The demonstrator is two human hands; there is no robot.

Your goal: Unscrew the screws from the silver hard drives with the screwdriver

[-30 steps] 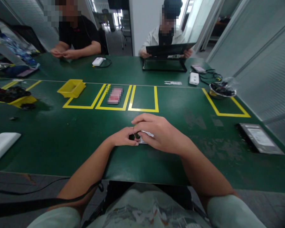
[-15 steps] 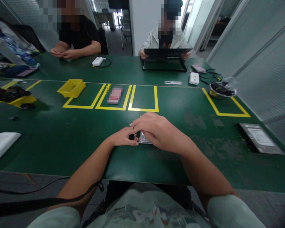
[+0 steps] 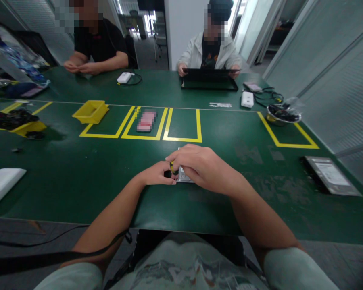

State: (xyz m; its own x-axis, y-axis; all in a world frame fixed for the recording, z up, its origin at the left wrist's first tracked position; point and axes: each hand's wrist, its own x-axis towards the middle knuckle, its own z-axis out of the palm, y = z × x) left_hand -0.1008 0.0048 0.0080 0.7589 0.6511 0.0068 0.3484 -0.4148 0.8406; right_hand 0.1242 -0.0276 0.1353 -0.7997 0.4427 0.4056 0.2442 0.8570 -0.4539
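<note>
Both my hands meet at the near middle of the green table (image 3: 78, 177). My left hand (image 3: 155, 175) is curled, its fingertips pinching a small dark part at the edge of a small silver device (image 3: 184, 176). My right hand (image 3: 199, 166) lies over that device with fingers bent, pinching a small tool with a yellow and black tip (image 3: 172, 166) right above the dark part. Most of the device is hidden under my right hand.
Yellow tape boxes (image 3: 181, 139) lie beyond my hands, one holding a pink item (image 3: 146, 121); a yellow tray (image 3: 91, 111) sits left. A white device (image 3: 3, 185) lies near left, a flat drive (image 3: 331, 175) right, a bowl (image 3: 282, 114) far right. Two people sit opposite, one holding a black panel (image 3: 209, 79).
My right hand shifted slightly over the device and the yellow-tipped tool now shows at its fingertips. The person opposite lowered the black panel flat onto the table.
</note>
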